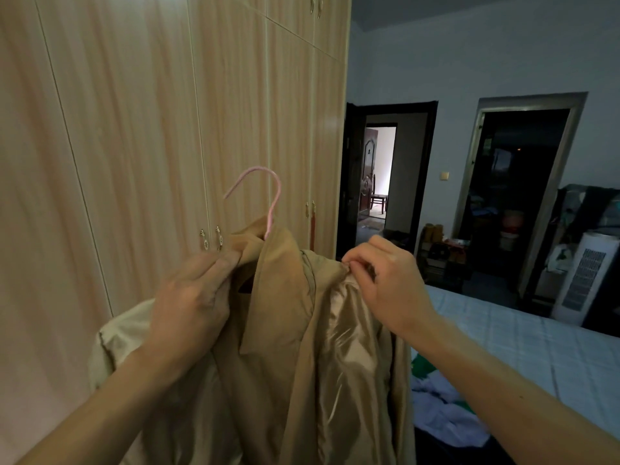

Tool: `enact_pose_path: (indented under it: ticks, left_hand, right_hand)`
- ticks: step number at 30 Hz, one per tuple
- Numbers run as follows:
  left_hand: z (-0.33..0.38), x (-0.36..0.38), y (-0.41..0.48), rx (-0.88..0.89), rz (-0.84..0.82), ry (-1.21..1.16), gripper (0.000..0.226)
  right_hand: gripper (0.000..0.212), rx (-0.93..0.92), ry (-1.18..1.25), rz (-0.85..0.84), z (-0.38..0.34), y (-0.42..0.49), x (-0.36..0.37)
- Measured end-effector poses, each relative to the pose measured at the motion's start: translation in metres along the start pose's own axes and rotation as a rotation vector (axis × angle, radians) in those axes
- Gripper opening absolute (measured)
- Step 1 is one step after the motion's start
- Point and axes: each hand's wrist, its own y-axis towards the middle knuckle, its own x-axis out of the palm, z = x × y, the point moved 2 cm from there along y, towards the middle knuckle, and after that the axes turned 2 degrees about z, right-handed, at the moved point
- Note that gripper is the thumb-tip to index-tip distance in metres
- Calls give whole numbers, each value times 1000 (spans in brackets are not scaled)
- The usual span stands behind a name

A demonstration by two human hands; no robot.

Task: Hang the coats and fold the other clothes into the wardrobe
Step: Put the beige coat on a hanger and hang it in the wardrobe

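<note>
Two hands hold up a tan coat on a pink hanger.

The left hand point(188, 297) grips the coat point(285, 347) by its collar. The right hand point(385, 280) pinches its shoulder. The hanger point(273, 196) hook sticks up before the closed wardrobe point(151, 129).

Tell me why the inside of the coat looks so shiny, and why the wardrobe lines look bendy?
Head view: the room is dim, so the far doorway goes nearly black. The smooth lining of the tan coat catches what light there is as pale glare. The wide-angle lens bows the wardrobe door seams, most near the left edge. The whole picture is slightly soft.
</note>
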Motion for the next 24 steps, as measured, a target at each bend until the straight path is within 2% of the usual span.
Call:
enact_pose_path:
  ticks: [5, 9, 13, 18, 21, 24]
  left_hand:
    - [20, 14, 1, -5, 20, -40, 27]
    - [11, 16, -2, -22, 34, -60, 27]
    - [6, 18, -3, -33, 21, -69, 26]
    - [12, 20, -4, -25, -18, -106, 27]
    - [18, 20, -2, -28, -62, -116, 26]
    - [27, 18, 0, -27, -110, -130, 28]
  right_hand:
    - [9, 11, 60, 51, -21, 6, 11]
    - [10, 68, 200, -76, -16, 14, 5]
    - [33, 75, 273, -203, -16, 14, 4]
    - [29, 42, 289, -193, -19, 17, 10]
    - [37, 94, 419, -205, -21, 13, 16]
    - [38, 151, 556, -301, -23, 12, 20]
